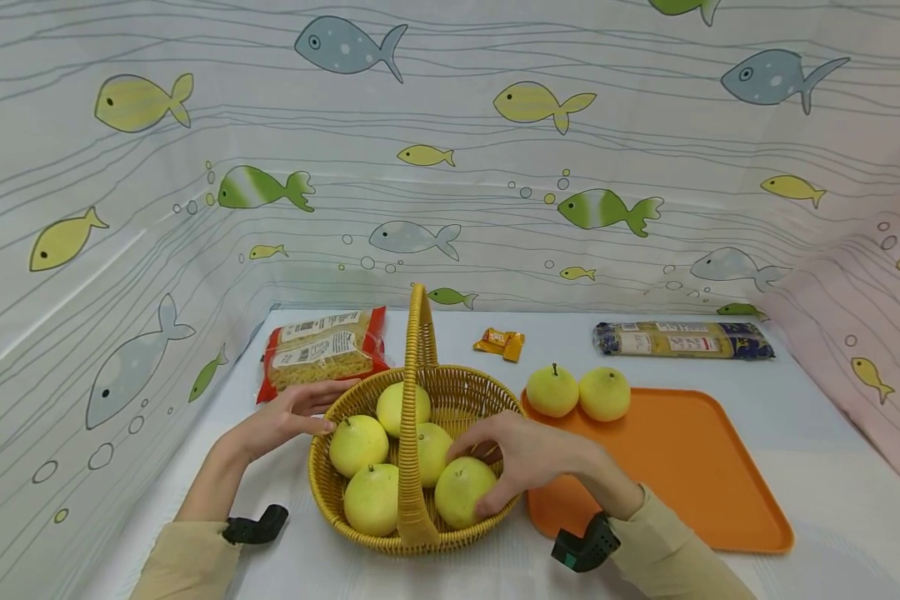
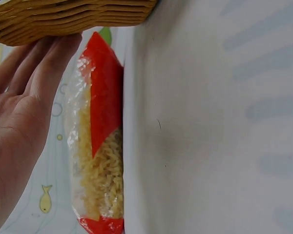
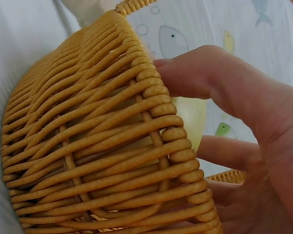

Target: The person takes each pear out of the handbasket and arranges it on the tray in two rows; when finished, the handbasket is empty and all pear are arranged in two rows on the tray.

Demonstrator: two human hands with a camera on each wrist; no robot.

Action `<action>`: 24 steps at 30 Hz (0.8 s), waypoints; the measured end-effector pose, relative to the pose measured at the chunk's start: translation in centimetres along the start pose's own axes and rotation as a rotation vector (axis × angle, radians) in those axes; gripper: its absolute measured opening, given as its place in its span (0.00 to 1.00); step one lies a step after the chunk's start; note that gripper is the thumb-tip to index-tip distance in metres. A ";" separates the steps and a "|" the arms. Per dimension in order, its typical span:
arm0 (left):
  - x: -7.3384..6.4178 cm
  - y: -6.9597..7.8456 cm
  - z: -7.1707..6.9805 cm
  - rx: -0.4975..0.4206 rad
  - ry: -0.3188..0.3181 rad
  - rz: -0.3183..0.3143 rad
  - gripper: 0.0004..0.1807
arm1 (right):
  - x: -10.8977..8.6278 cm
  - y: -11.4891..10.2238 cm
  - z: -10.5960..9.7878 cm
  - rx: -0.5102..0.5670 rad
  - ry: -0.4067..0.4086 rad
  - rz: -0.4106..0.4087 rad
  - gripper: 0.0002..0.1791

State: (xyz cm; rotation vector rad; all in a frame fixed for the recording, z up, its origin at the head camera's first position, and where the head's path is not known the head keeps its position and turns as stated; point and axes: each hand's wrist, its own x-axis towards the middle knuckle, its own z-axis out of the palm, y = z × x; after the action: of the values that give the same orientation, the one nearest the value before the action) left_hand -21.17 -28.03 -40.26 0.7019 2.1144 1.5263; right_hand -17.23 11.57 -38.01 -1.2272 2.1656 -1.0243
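A yellow wicker basket [image 1: 326,500] with a tall handle [image 1: 414,400] holds several round yellow-green pears. My left hand [image 1: 292,417] rests against the basket's left side, thumb at the rim near one pear [image 1: 358,446]. In the left wrist view the fingers [image 2: 53,63] lie straight along the outside of the weave. Inside the basket, at its right front, my right hand [image 1: 532,454] holds a pear [image 1: 463,493] between thumb and curled fingers. The right wrist view shows that pear [image 3: 193,114] partly hidden behind the basket rim [image 3: 171,126].
An orange tray [image 1: 667,467] lies right of the basket, with two pears [image 1: 552,390] at its back left corner. Behind are a red-edged pasta bag [image 1: 322,350], small orange packets [image 1: 500,342] and a long noodle pack [image 1: 682,340]. Fish-patterned walls enclose the white table.
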 end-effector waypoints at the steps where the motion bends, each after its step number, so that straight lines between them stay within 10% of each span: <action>1: 0.0 0.0 0.0 0.000 -0.001 0.002 0.34 | 0.0 0.0 0.0 0.006 0.005 0.002 0.30; 24: 0.0 -0.2 -0.1 0.002 -0.006 0.005 0.34 | -0.4 -0.2 -0.5 0.059 0.034 -0.002 0.29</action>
State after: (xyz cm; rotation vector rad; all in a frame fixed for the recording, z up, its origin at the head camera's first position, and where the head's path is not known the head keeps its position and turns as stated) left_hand -21.26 -28.12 -40.39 0.7121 2.1122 1.5230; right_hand -17.24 12.01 -37.52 -1.1940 2.1446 -1.1096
